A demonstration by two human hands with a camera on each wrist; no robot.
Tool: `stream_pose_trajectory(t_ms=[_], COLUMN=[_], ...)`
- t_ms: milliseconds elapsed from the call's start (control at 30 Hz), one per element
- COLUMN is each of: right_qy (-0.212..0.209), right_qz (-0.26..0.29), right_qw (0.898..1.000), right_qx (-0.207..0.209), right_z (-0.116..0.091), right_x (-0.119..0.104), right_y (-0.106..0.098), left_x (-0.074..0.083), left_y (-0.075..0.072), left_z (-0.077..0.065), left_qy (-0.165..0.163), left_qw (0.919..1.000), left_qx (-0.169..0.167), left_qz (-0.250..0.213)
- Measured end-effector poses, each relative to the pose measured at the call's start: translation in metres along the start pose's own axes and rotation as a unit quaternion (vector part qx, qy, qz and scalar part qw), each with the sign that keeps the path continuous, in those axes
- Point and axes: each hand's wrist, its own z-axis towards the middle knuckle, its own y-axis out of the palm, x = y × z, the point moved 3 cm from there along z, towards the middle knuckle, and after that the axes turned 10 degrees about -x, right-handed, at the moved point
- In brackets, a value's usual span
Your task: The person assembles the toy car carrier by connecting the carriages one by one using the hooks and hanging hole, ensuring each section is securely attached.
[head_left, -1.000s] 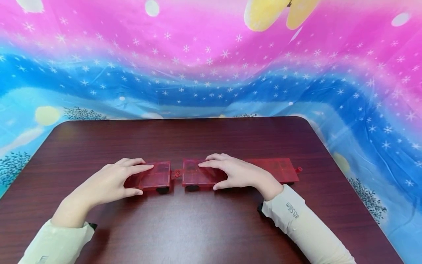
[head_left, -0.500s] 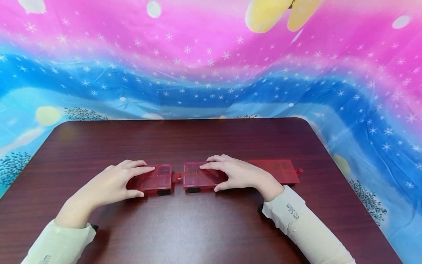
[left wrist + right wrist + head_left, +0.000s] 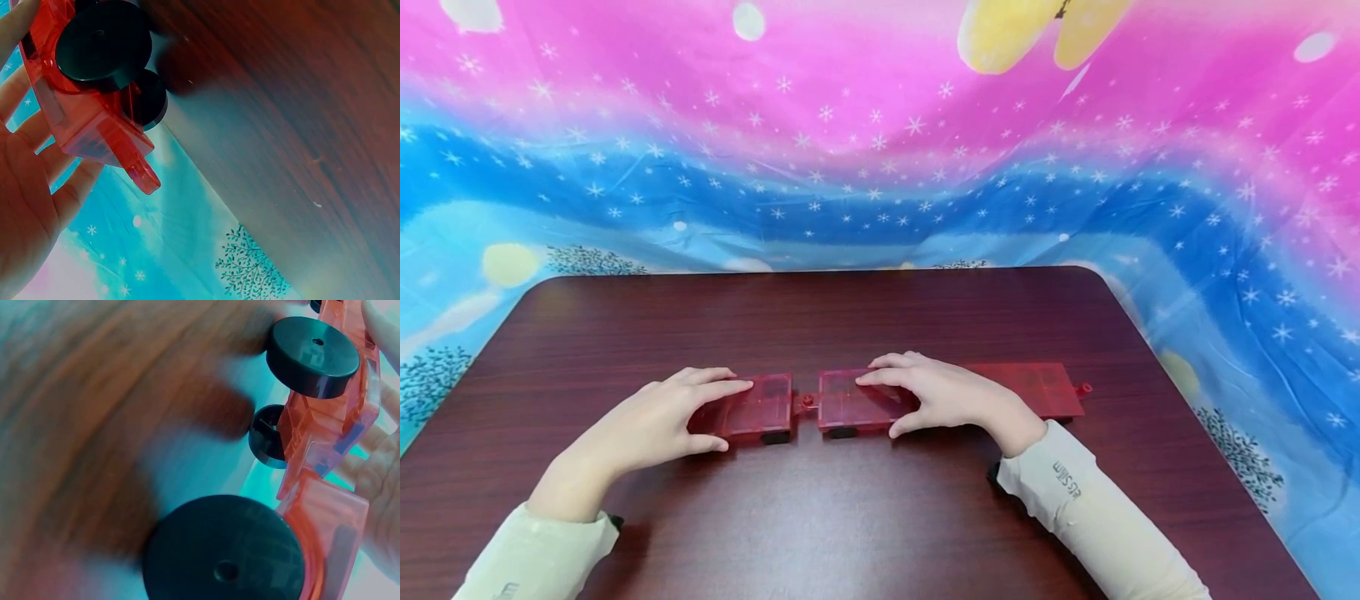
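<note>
On the table, several see-through red toy car bases with black wheels stand in a row. My left hand (image 3: 647, 417) holds the left car base (image 3: 767, 402), thumb at the near side and fingers over the top. With my right hand (image 3: 947, 392) I grip the middle car base (image 3: 850, 396) the same way. A small red hitch (image 3: 807, 402) bridges the gap between these two; I cannot tell whether it is hooked. Beyond my right wrist lies the right car base (image 3: 1037, 387). The left wrist view shows a black wheel (image 3: 103, 47) and a red tab (image 3: 134, 165).
The dark brown wooden table (image 3: 820, 317) has rounded far corners. Behind it hangs a pink and blue cloth (image 3: 865, 167) with snowflakes. From the right car base a red peg (image 3: 1083, 389) sticks out at the right end.
Both hands and the car bases they hold have shifted very slightly toward me. The left hand has also moved a touch to the right. The grips look the same.
</note>
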Motion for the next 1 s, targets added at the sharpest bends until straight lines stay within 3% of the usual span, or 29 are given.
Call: stream_pose_trajectory(t_ms=[633,1000], right_qy=[0.015,0.026], right_qz=[-0.01,-0.013], right_qw=[0.999,0.995], right_qx=[0.03,0.091], right_z=[-0.023,-0.052], right_x=[0.007,0.02], right_y=[-0.003,-0.006], left_x=[0.001,-0.01], left_y=[-0.005,-0.007], left_z=[-0.008,-0.027], left_qy=[-0.006,-0.03], left_qw=[1.0,0.9995], left_qx=[-0.003,0.005], left_qz=[-0.001,0.005])
